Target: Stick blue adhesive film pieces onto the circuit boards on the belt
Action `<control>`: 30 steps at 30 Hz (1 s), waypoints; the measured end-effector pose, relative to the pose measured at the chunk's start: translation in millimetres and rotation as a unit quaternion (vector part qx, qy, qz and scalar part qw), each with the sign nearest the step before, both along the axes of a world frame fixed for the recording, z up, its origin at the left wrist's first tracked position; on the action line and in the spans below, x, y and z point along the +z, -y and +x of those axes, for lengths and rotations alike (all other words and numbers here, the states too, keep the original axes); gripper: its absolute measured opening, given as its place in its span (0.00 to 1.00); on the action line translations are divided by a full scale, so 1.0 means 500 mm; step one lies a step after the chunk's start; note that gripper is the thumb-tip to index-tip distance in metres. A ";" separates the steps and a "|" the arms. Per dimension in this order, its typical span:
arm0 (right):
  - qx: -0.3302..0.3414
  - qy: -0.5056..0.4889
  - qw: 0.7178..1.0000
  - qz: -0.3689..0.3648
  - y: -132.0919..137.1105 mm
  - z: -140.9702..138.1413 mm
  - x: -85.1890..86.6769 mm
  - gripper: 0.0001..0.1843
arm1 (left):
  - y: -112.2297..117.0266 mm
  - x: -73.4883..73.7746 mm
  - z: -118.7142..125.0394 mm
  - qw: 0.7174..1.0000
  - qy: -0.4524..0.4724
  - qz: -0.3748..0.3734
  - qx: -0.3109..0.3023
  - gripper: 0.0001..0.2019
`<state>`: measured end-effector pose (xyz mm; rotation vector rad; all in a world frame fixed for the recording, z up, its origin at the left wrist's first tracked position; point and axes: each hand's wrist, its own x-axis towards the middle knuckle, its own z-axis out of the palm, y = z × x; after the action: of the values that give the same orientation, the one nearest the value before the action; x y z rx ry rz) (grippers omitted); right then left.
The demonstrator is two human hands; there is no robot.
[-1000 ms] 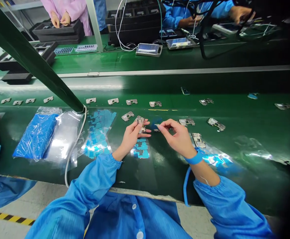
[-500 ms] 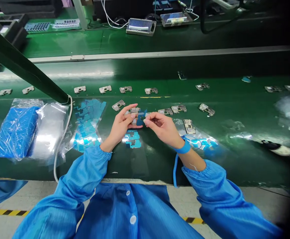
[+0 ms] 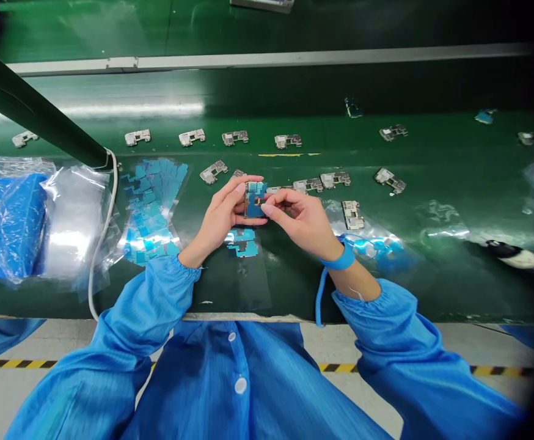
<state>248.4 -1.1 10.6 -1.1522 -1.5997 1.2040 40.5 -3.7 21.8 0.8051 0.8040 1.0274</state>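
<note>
My left hand [image 3: 221, 214] grips a small circuit board [image 3: 247, 209] between thumb and fingers. A blue film piece [image 3: 255, 194] lies over most of the board's face. From the right, my right hand [image 3: 301, 221] pinches with thumb and forefinger at the film's right edge; the fingertips hide the exact contact. On that wrist is a blue wrist strap [image 3: 340, 256] with a coiled cord. Just below my hands, a clear sheet carries more blue film cutouts [image 3: 243, 243]. Several bare boards lie close by, among them one board [image 3: 214, 172] behind my left hand and another board [image 3: 353, 215] to the right.
A fan of blue film sheets [image 3: 152, 208] lies left of my hands. Further left are a white cable [image 3: 101, 244], clear plastic bags [image 3: 72, 226] and a bagged blue bundle [image 3: 10, 220]. A dark post [image 3: 42, 110] slants over the green bench. A black-and-white tool [image 3: 514, 255] lies at right.
The blue film has moved left onto the board and now covers most of it. My view has tilted downward. Both hands keep their grip close together.
</note>
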 end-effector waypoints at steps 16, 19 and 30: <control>-0.017 -0.009 1.000 0.006 0.002 -0.011 -0.004 0.27 | -0.001 -0.009 0.004 1.000 -0.004 0.007 0.000 0.19; -0.016 -0.011 1.000 0.003 0.003 -0.011 -0.003 0.27 | 0.000 -0.008 0.004 1.000 -0.011 0.010 0.001 0.19; -0.013 -0.019 1.000 0.012 0.004 -0.008 -0.012 0.22 | -0.001 -0.009 0.005 1.000 -0.015 0.018 -0.003 0.21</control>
<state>244.6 -2.9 4.5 -1.1237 -1.5624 1.1799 43.1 -3.2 17.2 0.8548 0.8101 1.0287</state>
